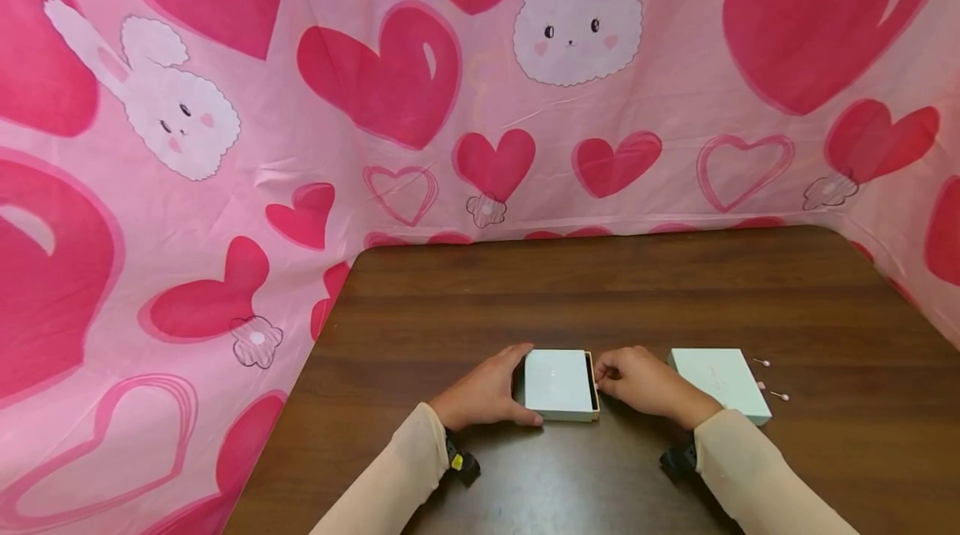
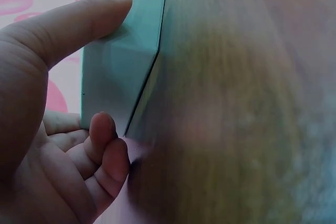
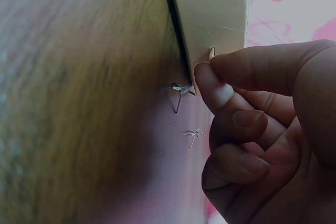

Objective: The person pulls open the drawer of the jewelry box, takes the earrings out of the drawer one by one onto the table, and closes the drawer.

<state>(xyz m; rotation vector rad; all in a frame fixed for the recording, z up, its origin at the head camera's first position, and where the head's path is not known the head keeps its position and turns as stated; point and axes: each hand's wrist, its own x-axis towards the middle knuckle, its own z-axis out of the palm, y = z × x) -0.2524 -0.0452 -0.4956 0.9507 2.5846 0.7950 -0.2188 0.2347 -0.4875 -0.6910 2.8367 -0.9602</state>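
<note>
A mint-green drawer-style jewelry box (image 1: 557,381) lies on the table, its inner tray (image 3: 210,19) slid out a little at the right side. My left hand (image 1: 486,389) holds the box's outer sleeve (image 2: 118,61) from the left, thumb (image 2: 100,17) along the near side and the other fingers at the end and far side. At the tray's beige front, my right hand (image 1: 643,383) pinches a small pull tab (image 3: 212,54) between thumb and index finger. The remaining right fingers are curled in. Only a dark strip of the tray's inside shows.
A second mint box (image 1: 722,383) lies to the right, partly behind the right forearm, with a small tab on its right side. Beyond it lie two pearl-tipped earrings (image 1: 782,396). Two star-shaped earrings (image 3: 196,132) lie near the right fingers. A heart-print cloth (image 1: 615,114) hangs behind the brown table (image 1: 600,293).
</note>
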